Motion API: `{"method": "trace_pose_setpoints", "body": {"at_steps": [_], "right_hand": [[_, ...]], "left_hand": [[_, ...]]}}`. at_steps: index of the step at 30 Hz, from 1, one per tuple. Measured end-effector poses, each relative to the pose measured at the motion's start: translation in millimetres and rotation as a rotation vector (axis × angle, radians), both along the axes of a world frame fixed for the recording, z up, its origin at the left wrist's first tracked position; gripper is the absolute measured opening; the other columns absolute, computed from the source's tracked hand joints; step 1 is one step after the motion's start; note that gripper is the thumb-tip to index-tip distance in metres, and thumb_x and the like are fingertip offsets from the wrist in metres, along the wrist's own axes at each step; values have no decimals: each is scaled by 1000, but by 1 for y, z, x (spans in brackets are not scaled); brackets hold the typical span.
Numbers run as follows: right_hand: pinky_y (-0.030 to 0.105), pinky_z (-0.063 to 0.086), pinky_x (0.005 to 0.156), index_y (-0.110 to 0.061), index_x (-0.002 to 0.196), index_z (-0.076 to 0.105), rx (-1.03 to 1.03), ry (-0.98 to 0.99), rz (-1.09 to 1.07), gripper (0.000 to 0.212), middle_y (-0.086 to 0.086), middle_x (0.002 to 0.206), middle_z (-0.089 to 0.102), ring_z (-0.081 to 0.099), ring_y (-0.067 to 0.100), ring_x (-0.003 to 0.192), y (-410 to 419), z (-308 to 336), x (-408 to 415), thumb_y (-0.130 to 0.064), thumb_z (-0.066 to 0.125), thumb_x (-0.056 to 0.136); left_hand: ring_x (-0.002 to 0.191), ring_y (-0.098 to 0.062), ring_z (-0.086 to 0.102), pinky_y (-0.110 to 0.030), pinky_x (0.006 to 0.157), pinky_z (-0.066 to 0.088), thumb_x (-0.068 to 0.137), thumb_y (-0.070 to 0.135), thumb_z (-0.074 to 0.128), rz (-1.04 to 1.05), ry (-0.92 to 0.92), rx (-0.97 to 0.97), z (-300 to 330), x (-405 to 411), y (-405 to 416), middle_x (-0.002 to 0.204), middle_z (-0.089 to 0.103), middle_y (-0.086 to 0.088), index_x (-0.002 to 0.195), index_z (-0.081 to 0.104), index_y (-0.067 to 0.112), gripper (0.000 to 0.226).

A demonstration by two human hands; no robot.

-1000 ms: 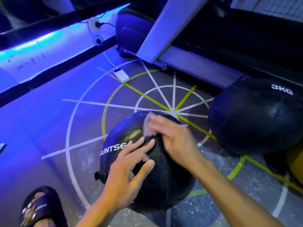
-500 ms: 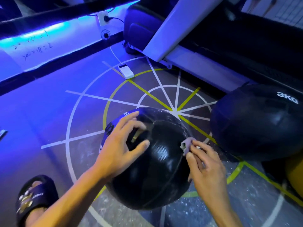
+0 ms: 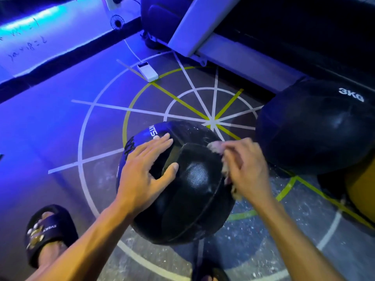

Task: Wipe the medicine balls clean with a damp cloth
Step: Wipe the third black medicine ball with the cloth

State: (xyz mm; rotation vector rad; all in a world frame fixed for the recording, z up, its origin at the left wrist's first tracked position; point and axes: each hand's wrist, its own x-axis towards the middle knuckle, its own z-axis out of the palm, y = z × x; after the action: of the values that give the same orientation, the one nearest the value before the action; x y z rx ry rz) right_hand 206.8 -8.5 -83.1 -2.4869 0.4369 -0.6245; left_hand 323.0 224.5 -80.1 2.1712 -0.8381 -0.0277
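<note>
"3KG" on right medicine ball [image 3: 316, 128]

Head camera, looking steeply down, close to the work.
The single wide-angle view faces forward and down onto the ball [image 3: 182, 185] on the floor [image 3: 50, 128], both forearms entering from the bottom edge; a sandal [image 3: 50, 230] sits below-left of the ball, a wall strip beyond it.

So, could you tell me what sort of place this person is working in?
Most likely a gym: two black medicine balls, the near one and one marked 3KG, lie on a floor with painted agility lines, and a treadmill-like machine stands behind.
</note>
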Motion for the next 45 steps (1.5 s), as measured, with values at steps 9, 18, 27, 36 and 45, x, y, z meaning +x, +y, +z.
{"method": "trace_pose_setpoints", "body": {"at_steps": [9,18,27,36,45], "right_hand": [[25,52,71,-20,104,71,46,8,162,13,-8,104,60,65,12,80,19,18,-5,-11,63,98],[32,49,76,-16,103,72,-38,-2,241,11,-1,97,61,63,23,86,49,30,17,-19,62,100],[32,48,64,-22,99,70,-67,98,189,6,-6,95,61,62,16,80,51,43,30,-25,67,96],[34,50,69,-21,93,72,-40,151,181,9,-4,90,64,63,19,79,50,46,47,-28,67,95],[36,54,76,-20,84,71,-4,264,64,11,-4,91,75,69,23,89,18,40,60,-27,67,91]], "left_hand": [[141,-3,46,-22,116,34,90,46,64,-34,0,-33,-2,-4,22,147,57,17,138,65,25,53],[136,-2,52,-30,114,43,87,40,70,-33,62,-130,-3,-5,18,139,63,19,131,70,25,47],[137,-4,51,-31,114,41,86,40,71,-33,44,-118,-5,-16,15,140,62,20,131,71,26,47],[137,-3,50,-41,113,43,85,40,72,-26,6,-134,-6,-28,16,141,62,19,129,71,27,46],[139,-3,48,-41,113,42,85,40,73,-47,-9,-143,-7,-37,15,144,59,20,130,71,27,47]]}}
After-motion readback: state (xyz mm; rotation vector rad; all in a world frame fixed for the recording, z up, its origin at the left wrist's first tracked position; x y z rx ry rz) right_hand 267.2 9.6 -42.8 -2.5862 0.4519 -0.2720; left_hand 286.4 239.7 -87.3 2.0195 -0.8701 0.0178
